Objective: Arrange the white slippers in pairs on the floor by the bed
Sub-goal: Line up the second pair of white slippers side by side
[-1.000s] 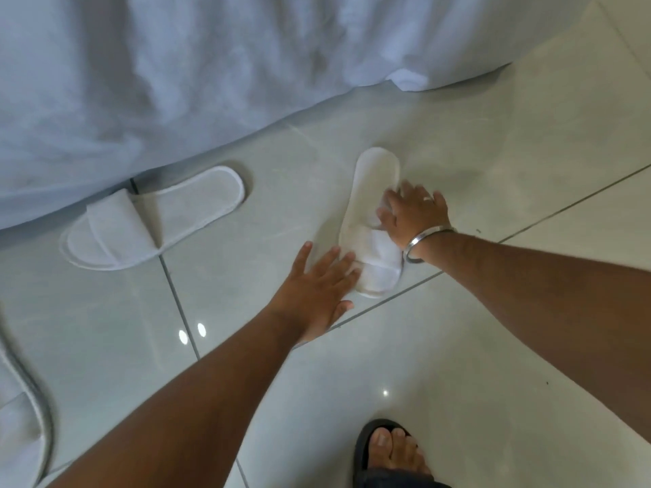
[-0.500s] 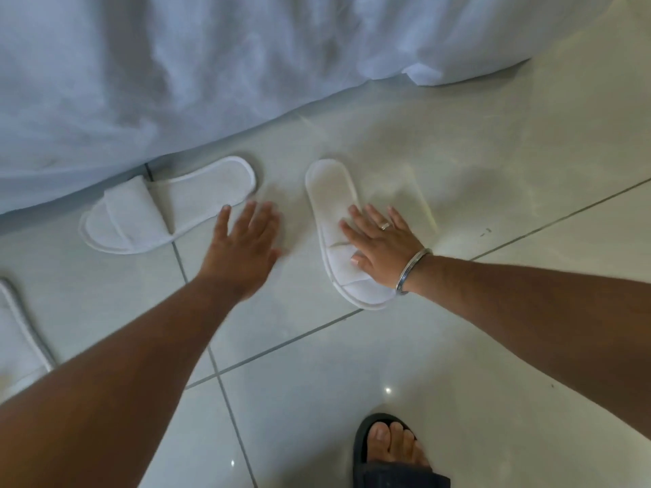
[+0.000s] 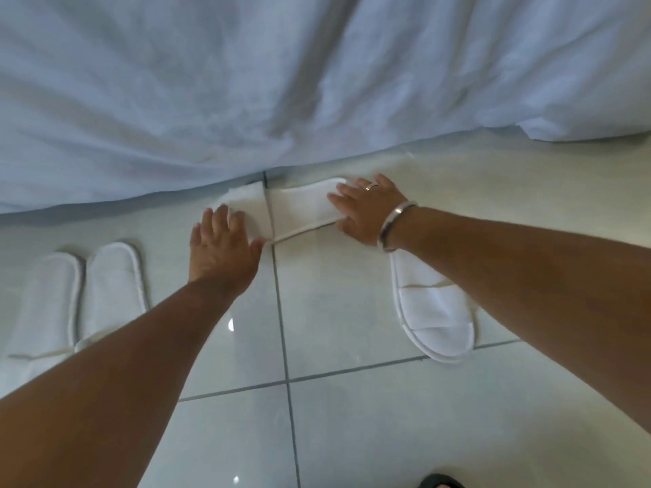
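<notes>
Both hands lie flat and ungripping on a sideways slipper (image 3: 299, 209) at the bed sheet's (image 3: 246, 100) hem: left hand (image 3: 225, 244) on its strap, right hand (image 3: 366, 209) on its heel. Its mate (image 3: 433, 311) lies near on the floor (image 3: 352, 417). Risk: sliding it under the sheet.

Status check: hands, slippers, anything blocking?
Both hands flat on sideways slipper by bed sheet. Mate apart, right. One pair set left. Nothing blocking.

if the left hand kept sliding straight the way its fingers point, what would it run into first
The left hand points up toward the bed, fingertips already on the strap end of the sideways slipper. Beyond that, it would likely meet the hanging white bedsheet, though depth there is unclear.
</notes>
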{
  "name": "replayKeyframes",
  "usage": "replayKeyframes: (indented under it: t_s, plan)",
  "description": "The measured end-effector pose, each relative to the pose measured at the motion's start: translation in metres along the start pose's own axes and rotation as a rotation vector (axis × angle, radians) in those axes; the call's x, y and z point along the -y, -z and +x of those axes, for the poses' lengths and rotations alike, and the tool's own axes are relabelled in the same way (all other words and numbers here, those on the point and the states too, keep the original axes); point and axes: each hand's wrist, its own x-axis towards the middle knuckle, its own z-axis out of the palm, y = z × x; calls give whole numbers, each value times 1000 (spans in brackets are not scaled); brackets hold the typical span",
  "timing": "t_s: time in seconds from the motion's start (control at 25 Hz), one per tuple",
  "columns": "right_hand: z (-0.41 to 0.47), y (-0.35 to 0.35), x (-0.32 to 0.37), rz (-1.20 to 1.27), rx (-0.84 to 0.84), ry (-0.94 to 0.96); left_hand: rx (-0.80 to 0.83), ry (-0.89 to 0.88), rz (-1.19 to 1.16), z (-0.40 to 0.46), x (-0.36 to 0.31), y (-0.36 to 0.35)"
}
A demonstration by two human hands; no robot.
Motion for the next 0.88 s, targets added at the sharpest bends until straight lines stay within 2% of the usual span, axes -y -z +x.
replayKeyframes:
  t_s: [0.12, 0.28, 0.56, 0.68, 0.76, 0.88]
  plan:
    - [22, -3, 1, -128, 87, -5, 32, -56, -86, -4, 4, 4]
    - [29, -5, -53, -122, 80, -176, 93, -172, -79, 6, -31, -6]
    - [-22, -49, -172, 65, 41, -474, 99, -390, -135, 57, -146, -3]
    - [-64, -62, -215, 173, 96, -729, 201, -484, -289, 62, -209, -1]
    - [-103, -70, -226, 226, 47, -860, 274, -550, -315, 61, -260, 2]
    - [-100, -68, -187, 254, -185, -665, 66, -611, -228, 43, -262, -2]
